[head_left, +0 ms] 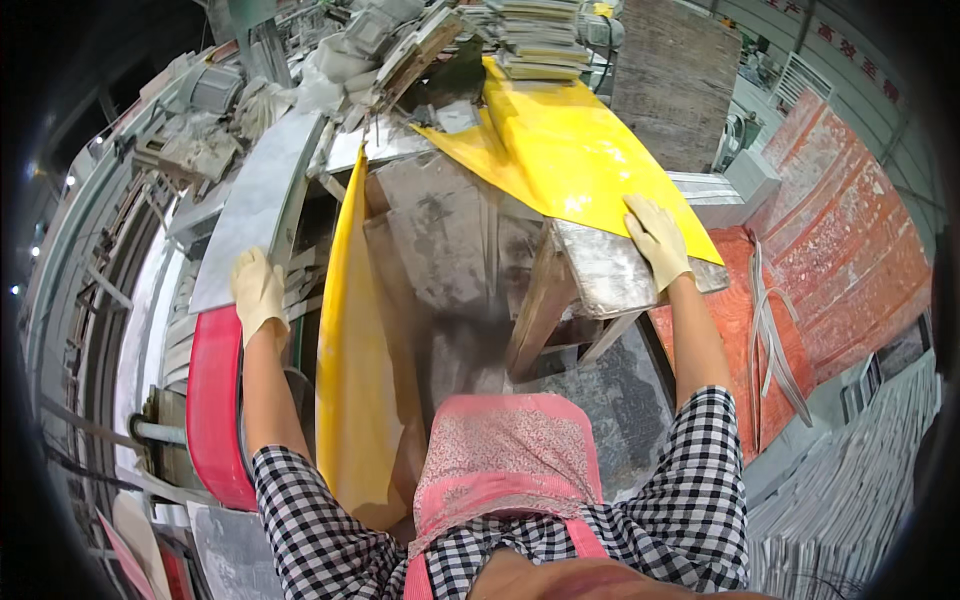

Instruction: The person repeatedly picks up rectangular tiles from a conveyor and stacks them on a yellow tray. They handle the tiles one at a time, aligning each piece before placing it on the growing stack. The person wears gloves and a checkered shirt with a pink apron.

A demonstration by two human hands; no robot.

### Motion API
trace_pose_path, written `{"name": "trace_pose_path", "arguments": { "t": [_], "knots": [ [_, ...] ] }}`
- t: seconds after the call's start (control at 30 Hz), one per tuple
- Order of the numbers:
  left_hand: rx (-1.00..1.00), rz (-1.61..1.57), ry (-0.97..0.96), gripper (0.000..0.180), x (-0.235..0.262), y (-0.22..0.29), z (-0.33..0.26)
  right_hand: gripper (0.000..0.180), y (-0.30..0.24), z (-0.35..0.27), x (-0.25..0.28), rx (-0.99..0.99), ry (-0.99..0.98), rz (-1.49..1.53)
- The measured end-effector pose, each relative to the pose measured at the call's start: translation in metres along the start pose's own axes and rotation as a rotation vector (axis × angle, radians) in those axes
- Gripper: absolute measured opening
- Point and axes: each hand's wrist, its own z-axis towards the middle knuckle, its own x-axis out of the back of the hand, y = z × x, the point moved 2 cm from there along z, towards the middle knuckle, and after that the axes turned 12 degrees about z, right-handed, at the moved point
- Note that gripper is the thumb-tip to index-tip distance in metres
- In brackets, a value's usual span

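Note:
My left hand (259, 289), in a cream glove, is at the near end of a long pale grey surface (262, 185), just above a red belt (215, 410). Its fingers are bent and drawn together; whatever may be under them is hidden. On the right, my right hand (656, 240), gloved the same way, lies flat with its fingers stretched over a yellow sheet (580, 150). That sheet drapes across a worn wooden bench (620, 270), near whose front corner the hand rests.
A yellow curved panel (352, 400) stands between my left arm and the bench. Grey stacked strips (540, 35) sit on the sheet's far end. To the right are orange-red sheeting (850, 215), a loose pale strap (768, 330) and many thin grey pieces (840, 490). Dusty machinery (215, 88) stands far left.

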Motion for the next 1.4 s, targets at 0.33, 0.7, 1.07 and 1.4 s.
{"name": "trace_pose_path", "arguments": {
  "t": [0.33,0.7,1.07,1.4],
  "knots": [
    [-0.017,-0.079,0.013,0.023,0.019,0.005,-0.002,0.037,-0.005,-0.001,0.005,0.046,0.046,0.011],
    [0.019,-0.112,-0.034,0.025,0.009,0.002,0.003,0.037,0.0,0.005,-0.005,0.051,0.062,-0.068],
    [-0.032,-0.046,-0.097,0.021,0.022,0.012,0.0,0.039,0.012,0.0,-0.013,0.285,0.232,-0.224],
    [-0.037,-0.007,-0.113,0.022,0.023,0.011,0.002,0.04,0.004,-0.001,-0.006,-0.001,0.099,-0.072]
  ]
}}
